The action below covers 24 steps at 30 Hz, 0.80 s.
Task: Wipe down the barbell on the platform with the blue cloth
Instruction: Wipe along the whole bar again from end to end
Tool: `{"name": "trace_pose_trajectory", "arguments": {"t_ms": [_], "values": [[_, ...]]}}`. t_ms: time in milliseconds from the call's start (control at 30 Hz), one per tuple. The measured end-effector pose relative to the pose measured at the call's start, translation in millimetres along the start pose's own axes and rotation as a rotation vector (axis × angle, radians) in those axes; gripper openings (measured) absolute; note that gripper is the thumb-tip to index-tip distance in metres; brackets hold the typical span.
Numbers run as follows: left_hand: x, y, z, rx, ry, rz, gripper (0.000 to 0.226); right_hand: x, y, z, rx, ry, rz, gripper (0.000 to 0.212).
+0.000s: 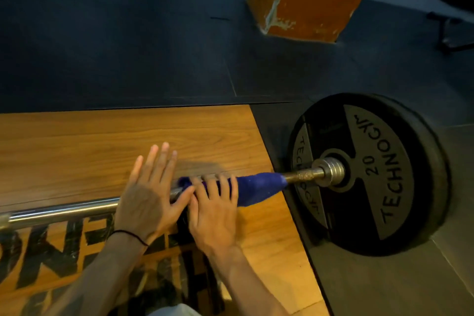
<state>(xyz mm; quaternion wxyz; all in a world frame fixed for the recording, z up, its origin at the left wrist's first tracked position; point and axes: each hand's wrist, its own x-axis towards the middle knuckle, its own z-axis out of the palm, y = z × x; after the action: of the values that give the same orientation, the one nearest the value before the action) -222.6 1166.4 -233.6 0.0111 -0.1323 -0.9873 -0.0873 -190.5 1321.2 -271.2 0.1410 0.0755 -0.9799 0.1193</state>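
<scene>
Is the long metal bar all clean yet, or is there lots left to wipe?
Not finished. The right hand grips the blue cloth wrapped around the barbell near the weight plate; the left hand lies open over the bar. The brownish stretch by the collar looks unwiped. The left stretch shines, perhaps already done.

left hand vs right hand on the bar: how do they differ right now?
The left hand lies flat with fingers straight and spread, on the bare chrome barbell shaft; the right hand has its fingers curled over the blue cloth wrapped round the bar. The left wrist wears a thin black band; the right wrist is bare. The right hand sits nearer the black weight plate. Both are on the same bar, side by side.
</scene>
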Motion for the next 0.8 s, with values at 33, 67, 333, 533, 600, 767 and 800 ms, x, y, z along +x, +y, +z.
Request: {"name": "trace_pose_trajectory", "arguments": {"t_ms": [33,67,333,533,600,767,800], "values": [[0,0,-1,-0.009,0.009,-0.004,0.085,0,7,-2,-0.009,-0.015,-0.058,0.040],[0,1,-1,-0.017,0.016,-0.005,0.084,3,21,-7,-0.020,-0.030,-0.107,0.041],[0,5,-4,0.008,-0.019,-0.031,0.081,12,181,-64,-0.186,0.048,0.191,0.031],[5,4,-3,0.037,-0.059,-0.040,0.083,11,71,-14,0.007,0.091,0.304,0.029],[6,5,-2,0.041,-0.063,-0.051,0.085,5,37,-4,0.075,0.093,0.163,0.038],[4,2,-2,0.045,-0.062,-0.037,0.084,12,106,-31,-0.032,-0.025,-0.052,0.047],[4,2,-2,0.046,-0.062,-0.030,0.083,13,129,-37,-0.047,0.009,0.008,0.044]]}}
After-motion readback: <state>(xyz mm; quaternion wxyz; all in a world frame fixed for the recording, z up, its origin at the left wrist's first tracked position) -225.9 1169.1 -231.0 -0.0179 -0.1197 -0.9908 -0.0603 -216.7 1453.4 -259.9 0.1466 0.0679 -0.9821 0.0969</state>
